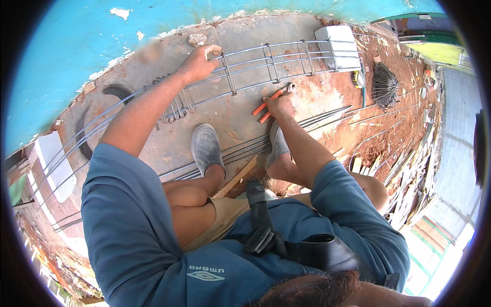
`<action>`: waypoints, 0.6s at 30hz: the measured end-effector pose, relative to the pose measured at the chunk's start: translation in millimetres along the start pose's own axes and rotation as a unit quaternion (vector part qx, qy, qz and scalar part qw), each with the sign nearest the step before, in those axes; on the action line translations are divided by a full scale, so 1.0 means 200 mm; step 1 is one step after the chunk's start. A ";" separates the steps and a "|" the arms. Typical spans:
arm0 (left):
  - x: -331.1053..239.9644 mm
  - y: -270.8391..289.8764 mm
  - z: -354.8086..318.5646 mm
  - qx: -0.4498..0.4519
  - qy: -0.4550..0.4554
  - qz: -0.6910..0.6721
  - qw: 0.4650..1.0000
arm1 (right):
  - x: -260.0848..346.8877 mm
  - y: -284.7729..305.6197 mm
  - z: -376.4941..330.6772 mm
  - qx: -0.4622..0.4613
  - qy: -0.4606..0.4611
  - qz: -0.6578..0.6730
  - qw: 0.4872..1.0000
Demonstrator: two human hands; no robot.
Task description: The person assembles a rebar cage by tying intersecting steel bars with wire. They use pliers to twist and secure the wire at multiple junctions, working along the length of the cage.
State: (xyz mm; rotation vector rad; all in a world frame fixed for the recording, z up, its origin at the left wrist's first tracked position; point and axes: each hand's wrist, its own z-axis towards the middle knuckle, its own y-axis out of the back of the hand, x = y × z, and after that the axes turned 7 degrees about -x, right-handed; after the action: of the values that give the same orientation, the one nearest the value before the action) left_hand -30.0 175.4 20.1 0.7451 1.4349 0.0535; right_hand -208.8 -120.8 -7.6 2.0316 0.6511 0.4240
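In the head view, gripping the rebar cage (272, 63) at the frame's upper centre with the left hand (199, 64); holding orange-handled pincers (275, 95) just below it in the right hand (281, 108); reaching over loose steel rods (327, 115) at mid-frame, near a white block (335, 35) at upper right.

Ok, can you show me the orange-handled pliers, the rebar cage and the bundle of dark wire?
Orange-handled pliers (276, 94): head view, on the upper handle.
Rebar cage (272, 62): head view, on a crosswise steel tie.
Bundle of dark wire (384, 87): head view, on its middle.
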 end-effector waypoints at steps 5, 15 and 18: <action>-0.05 -0.01 0.01 0.022 0.006 0.121 0.992 | -0.04 -0.02 0.10 0.014 -0.066 0.062 0.996; -0.09 -0.04 -0.04 -0.013 0.078 0.136 0.988 | -0.07 -0.10 0.18 -0.092 -0.025 0.094 0.991; -0.13 -0.04 -0.03 -0.011 0.077 0.135 0.988 | -0.14 -0.16 0.24 -0.082 -0.039 0.117 0.989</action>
State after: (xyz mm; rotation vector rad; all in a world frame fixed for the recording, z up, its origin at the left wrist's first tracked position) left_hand -42.0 159.9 39.3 0.9288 1.4689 0.3428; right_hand -214.4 -156.7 -62.0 1.9632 0.3194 0.5152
